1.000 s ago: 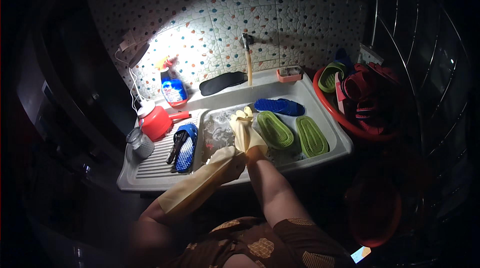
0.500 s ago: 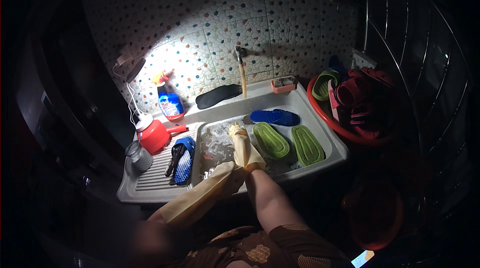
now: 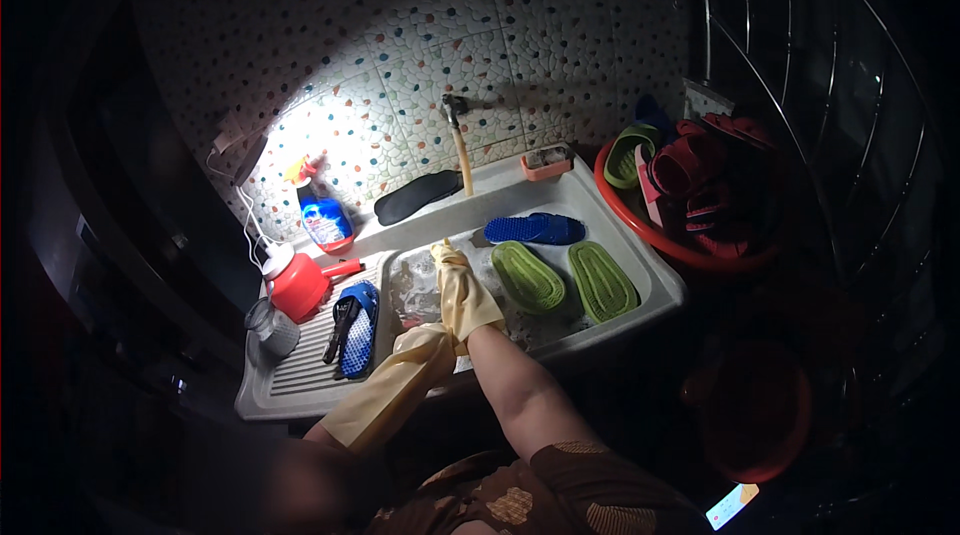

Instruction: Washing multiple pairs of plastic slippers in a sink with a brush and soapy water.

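Both my hands wear long pale-yellow rubber gloves. My right hand is raised over the left part of the grey sink, its gloved fingers pointing away from me and loosely extended, with nothing seen in them. Against the cuff of the right rubber glove is my left hand, its fingers closed on the cuff and partly hidden by it. Beneath my hands, cloudy, sudsy water fills the basin. To the right in it lie two green slippers and a blue slipper.
The ribbed drainboard holds a blue slipper, a dark brush-like tool, a red jug and a clear jar. Behind stand a spray bottle, a black insole and a tap. A red basin holds several slippers.
The view has shifted, so the sink and its contents sit slightly farther left. My left hand stays against the right glove's cuff; the slippers lie as before.
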Tool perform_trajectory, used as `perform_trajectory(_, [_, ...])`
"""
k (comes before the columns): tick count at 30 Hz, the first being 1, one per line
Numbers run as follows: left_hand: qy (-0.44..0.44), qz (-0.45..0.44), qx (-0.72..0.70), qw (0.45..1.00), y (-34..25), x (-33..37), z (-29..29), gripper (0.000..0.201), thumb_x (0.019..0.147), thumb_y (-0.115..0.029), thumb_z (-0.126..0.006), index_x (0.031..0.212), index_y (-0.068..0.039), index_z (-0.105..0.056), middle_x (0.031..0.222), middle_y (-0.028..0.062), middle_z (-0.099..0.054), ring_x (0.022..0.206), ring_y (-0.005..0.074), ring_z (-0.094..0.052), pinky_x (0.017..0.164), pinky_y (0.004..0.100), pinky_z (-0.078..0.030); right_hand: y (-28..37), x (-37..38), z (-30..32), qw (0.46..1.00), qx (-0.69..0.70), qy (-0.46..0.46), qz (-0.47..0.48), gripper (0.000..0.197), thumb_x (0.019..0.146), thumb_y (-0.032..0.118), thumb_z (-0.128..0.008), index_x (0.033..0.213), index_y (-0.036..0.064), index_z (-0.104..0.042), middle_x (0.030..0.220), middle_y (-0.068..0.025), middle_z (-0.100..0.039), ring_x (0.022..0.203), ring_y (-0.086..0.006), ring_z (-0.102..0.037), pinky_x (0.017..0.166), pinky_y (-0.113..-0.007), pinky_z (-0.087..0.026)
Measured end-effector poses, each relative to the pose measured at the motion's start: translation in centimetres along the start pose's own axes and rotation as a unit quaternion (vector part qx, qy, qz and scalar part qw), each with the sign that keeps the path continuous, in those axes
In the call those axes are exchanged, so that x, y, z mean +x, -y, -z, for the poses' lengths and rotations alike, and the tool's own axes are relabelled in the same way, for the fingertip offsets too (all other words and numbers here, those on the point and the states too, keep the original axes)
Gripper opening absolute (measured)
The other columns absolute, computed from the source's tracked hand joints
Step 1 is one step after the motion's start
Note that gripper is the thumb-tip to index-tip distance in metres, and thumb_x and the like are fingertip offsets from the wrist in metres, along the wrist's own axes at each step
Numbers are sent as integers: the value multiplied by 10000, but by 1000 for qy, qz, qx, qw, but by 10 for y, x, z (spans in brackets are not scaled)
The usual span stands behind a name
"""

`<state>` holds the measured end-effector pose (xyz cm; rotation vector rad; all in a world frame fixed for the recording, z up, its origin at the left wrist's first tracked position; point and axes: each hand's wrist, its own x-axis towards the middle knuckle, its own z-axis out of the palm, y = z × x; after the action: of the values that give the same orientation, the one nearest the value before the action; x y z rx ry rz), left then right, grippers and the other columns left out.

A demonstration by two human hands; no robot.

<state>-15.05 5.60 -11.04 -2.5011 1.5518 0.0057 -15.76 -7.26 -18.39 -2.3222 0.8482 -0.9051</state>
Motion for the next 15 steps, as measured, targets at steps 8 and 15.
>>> perform_trajectory(8, [-34,-116,-79,989,-16,-17,33,140,835,-146,-543,881,-68,-651,811,181,-665,752,339,-660,672,419,-527,-25,46,-26,894,-429,104,80,418,962,343,-450,1304,102,-456,1306,-178,-518,1203,-274,-529,974,-401,-439])
perform_trajectory(15, [1,-197,-156,968,-26,-23,68,163,876,-153,-503,959,-120,-639,815,152,-669,795,355,-665,674,459,-516,-58,90,-68,659,-719,-171,139,616,990,436,-457,1471,94,-282,1396,-177,-427,1238,-288,-486,1029,-440,-394])
